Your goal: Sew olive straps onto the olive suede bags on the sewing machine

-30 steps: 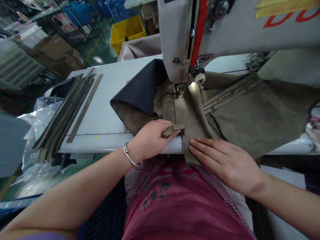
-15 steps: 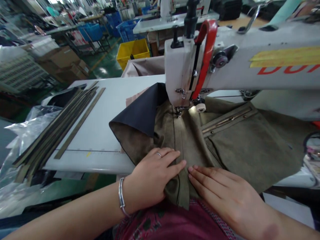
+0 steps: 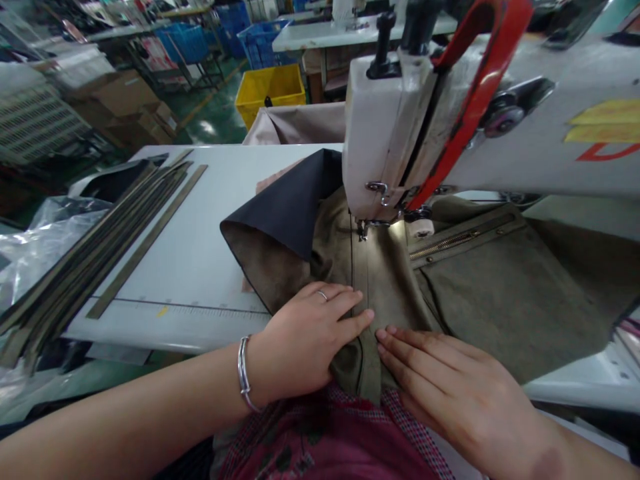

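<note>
An olive-brown garment piece (image 3: 480, 293) with a brass zipper (image 3: 445, 245) lies under the sewing machine's needle and presser foot (image 3: 362, 230). A long strip (image 3: 369, 363) runs along its seam from the foot toward my body. My left hand (image 3: 315, 333) rests flat on the cloth left of the strip, fingers stretched out toward it. On the other side my right hand (image 3: 445, 373) lies flat, fingers together and fingertips beside the strip. A dark-lined corner of the cloth (image 3: 280, 200) is folded over at the left of the machine head (image 3: 380, 133).
Several olive strips (image 3: 105, 247) lie on the left of the white table (image 3: 225, 267), with one strip (image 3: 150, 240) apart from them. Clear plastic (image 3: 45, 233) bulges beyond the left edge. A yellow bin (image 3: 270, 90) and cardboard boxes (image 3: 117, 100) stand behind.
The view has shifted closer to the machine head, which appears larger. The strip's near end shows slightly shorter in front of my body. Both hands stay flat on the cloth.
</note>
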A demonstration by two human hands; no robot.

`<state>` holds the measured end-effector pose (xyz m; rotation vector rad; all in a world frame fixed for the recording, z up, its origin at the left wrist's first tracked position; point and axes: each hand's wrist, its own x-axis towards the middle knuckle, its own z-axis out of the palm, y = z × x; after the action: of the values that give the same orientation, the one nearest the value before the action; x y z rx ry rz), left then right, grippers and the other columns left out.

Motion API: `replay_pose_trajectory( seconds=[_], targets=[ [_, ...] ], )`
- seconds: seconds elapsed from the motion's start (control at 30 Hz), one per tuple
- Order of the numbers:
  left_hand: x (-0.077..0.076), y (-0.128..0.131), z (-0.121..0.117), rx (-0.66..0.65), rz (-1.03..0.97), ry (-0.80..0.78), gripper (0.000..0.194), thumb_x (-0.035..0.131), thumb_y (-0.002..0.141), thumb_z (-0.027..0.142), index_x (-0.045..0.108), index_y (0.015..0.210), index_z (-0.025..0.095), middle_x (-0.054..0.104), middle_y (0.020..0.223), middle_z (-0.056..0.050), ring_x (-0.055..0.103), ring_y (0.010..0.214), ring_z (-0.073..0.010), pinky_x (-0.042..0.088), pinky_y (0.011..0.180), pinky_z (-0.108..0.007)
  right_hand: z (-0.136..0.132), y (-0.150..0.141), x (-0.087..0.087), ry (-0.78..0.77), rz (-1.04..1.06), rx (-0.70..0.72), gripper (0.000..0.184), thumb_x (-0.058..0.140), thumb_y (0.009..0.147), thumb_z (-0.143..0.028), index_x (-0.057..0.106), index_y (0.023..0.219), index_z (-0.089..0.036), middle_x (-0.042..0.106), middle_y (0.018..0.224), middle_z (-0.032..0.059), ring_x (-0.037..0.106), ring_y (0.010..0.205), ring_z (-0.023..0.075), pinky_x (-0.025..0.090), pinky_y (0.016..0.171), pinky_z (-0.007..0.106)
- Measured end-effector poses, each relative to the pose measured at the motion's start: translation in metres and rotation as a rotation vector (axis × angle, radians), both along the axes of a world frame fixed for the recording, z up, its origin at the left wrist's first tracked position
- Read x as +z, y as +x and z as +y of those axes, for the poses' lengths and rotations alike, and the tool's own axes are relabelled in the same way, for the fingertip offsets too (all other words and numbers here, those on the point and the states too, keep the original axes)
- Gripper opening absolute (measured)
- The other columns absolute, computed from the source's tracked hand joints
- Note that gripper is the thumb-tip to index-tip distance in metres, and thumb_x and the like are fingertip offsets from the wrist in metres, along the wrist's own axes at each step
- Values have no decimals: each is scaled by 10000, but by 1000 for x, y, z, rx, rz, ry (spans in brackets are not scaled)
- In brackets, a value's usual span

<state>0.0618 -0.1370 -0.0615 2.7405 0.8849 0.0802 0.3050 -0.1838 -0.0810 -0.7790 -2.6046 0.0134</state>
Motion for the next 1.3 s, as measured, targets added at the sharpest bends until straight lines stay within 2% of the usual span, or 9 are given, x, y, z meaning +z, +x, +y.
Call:
replay_pose_trajectory(
  seconds=[0.17,0.4,0.67,0.8,0.93,1.07,1.17,1.23,1.3],
  targets=[
    [-2,1,13,-10,8,43,584,618,777,309,510,1337,185,504,1380,-133,481,1240,-304,385,1043,-473,10,1,-2,-15,-6,4,277,511,916,-151,666,1143,-112,683,1167,83,615,1094,216,554,915,358],
    [-5,4,33,-6,2,95,570,604,766,234,524,1327,174,508,1366,-140,489,1231,-300,408,1022,-462,25,-1,-5,-13,32,-7,259,562,896,-154,661,1130,-106,686,1152,79,610,1092,209,542,936,357],
    [-10,3,56,18,-13,121,591,597,749,192,525,1335,196,522,1350,-112,489,1227,-291,397,1033,-460,43,3,-10,-14,-48,-22,285,568,899,-153,629,1175,-115,659,1211,64,574,1157,199,504,987,356],
    [-15,0,64,25,-57,139,578,624,753,250,537,1322,208,521,1347,-113,489,1223,-296,402,1019,-466,51,3,-11,-4,-36,-46,258,555,915,-173,626,1160,-133,660,1212,58,592,1132,186,504,968,342],
    [-18,-1,63,19,-121,130,651,682,711,299,519,1333,194,503,1364,-121,468,1233,-314,379,1038,-483,56,1,-11,-82,40,-125,225,524,937,-221,626,1132,-174,683,1157,31,638,1031,167,523,895,333],
    [-22,6,60,-51,-218,142,380,569,810,152,608,1187,186,631,1176,-76,557,1110,-235,428,978,-404,58,2,-7,-237,110,-196,219,492,950,-246,611,1132,-225,692,1103,-2,649,968,149,522,836,314],
    [-25,12,63,-49,-310,100,294,534,820,87,648,1075,180,670,1015,-50,602,990,-189,470,886,-334,57,1,-5,-310,150,-245,288,606,874,-293,580,1151,-217,675,1096,16,628,981,180,512,857,341],
    [-27,14,65,-15,-371,59,288,558,799,77,658,1047,185,670,969,-38,610,947,-178,481,858,-315,57,-1,-6,-321,149,-284,420,680,779,-226,551,1177,-187,652,1112,47,599,1012,216,500,882,370],
    [-28,15,68,4,-413,38,285,570,790,73,665,1032,190,672,954,-33,615,932,-173,488,856,-313,57,-3,-8,-295,124,-303,493,666,713,-98,537,1185,-153,636,1119,74,574,1036,244,488,900,392]
  ],
)
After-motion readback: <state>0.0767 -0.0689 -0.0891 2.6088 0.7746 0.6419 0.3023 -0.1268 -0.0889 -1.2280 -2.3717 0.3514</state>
